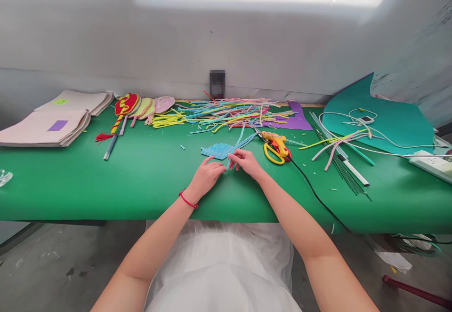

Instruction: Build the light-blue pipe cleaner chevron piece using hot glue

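A light blue woven pipe-cleaner piece (218, 150) lies on the green table (141, 180), with loose blue stems running up and right from it. My left hand (205, 176), a red band on its wrist, has its fingers pinched at the piece's near edge. My right hand (246, 161) is pinched on a blue pipe-cleaner stem (237, 146) right beside it. The two hands' fingertips almost meet.
A pile of coloured pipe cleaners (233, 112) lies behind. A yellow glue gun (275, 140) and yellow scissors (273, 154) sit to the right, with a black cord trailing off the edge. Fabric books (45, 126) lie far left, teal sheet (388, 116) and power strip (431, 164) far right.
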